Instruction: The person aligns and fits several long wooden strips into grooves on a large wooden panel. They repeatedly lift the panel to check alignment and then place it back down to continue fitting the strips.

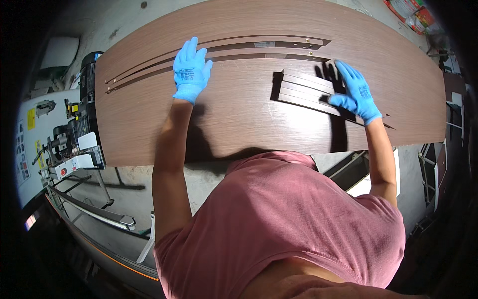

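Both blue-gloved hands are out over the wood-grain tabletop (239, 117), so read it as a clock with twelve at the far edge and the person in the pink T-shirt (298, 219) at six. Here's the left hand (191, 74), out around nine o'clock: palm down, fingers extended toward twelve, thumb side facing three, nothing gripped! It lies across the line of the long dark brown strips (239, 47); whether it presses on them, I can't tell from this angle. And those strips, what a length, sweeping in a bowed line from nine o'clock over to one, narrow gaps between them, a pale label (264, 44) on one and small brass-coloured spots near the right-hand ends.

Over to three o'clock, and the right hand (356, 93) is wide open too, fingers pointing toward eleven, thumb stuck out toward nine, no grip on anything. Just below it, side by side and slanting from the middle toward four, lie the short brown strips (306, 89); the hand covers part of them, and contact is hard to call. Sharp shadows fall beside the glove!

Out wide, beyond two o'clock, red-and-green sacks (416, 19) sit on the floor; past eight, a machine with a red button (63, 171) stands by the table's end.
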